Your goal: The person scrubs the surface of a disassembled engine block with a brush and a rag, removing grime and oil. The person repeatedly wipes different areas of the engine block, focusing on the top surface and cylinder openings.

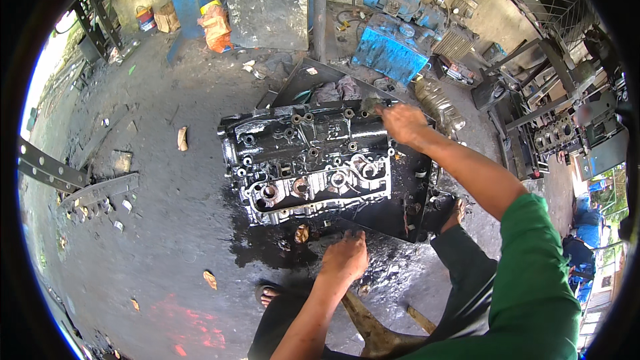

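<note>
A wet, oily engine cylinder head (303, 183) lies in front of me, with bolt holes and round openings along its top. It rests on a black metal tray (400, 217). My right hand (403, 124) reaches across to the far right corner of the cylinder head. Its fingers are closed around a small dark, greyish thing (372, 105), too unclear to name. Close to the tray's near edge is my left hand (345, 257), fingers curled. Whatever those fingers hold is hidden.
Black liquid wets the floor (180, 227) around the tray. A wooden stool (373, 327) stands between my legs. Beyond the tray are a blue motorised machine (393, 47) and a metal post (320, 13). A perforated metal bar (50, 167) juts in at left; metal racks (533, 107) stand at right.
</note>
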A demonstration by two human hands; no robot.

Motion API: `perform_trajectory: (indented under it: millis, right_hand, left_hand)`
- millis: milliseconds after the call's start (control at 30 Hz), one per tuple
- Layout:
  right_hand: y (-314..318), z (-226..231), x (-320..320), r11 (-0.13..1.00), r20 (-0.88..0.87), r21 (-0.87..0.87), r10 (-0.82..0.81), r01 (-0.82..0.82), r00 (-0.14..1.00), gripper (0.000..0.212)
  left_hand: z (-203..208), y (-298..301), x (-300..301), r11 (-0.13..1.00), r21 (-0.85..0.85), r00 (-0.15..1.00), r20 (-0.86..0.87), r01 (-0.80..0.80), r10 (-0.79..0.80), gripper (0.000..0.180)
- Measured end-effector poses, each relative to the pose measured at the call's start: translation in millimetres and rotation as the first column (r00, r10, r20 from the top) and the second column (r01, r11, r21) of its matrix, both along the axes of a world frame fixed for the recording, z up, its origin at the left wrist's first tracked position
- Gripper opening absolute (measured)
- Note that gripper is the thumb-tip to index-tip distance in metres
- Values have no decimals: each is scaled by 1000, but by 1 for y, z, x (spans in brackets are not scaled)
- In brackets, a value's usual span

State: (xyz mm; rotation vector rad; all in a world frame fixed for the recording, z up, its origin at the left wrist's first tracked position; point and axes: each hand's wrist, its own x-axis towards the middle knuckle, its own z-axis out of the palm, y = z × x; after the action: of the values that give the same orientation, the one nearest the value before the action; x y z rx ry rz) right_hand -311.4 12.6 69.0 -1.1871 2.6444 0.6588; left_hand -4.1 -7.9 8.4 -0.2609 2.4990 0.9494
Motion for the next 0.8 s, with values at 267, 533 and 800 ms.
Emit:
perform_trajectory:
  millis: [267, 533, 800]
  right_hand:
    - [43, 3, 7, 932, -84, 168, 339, -322, 937, 38]
    - [30, -1, -15, 962, 194, -174, -174, 208, 965, 31]
    - [-4, -15, -114, 825, 631, 147, -503, 546, 590, 23]
  left_hand:
    - [2, -1, 0, 999, 35, 1000, 31, 1, -2, 50]
    - [3, 5, -2, 999, -10, 998, -45, 43, -43, 50]
    - [2, 2, 0, 1000, -20, 1000, 2, 14, -14, 50]
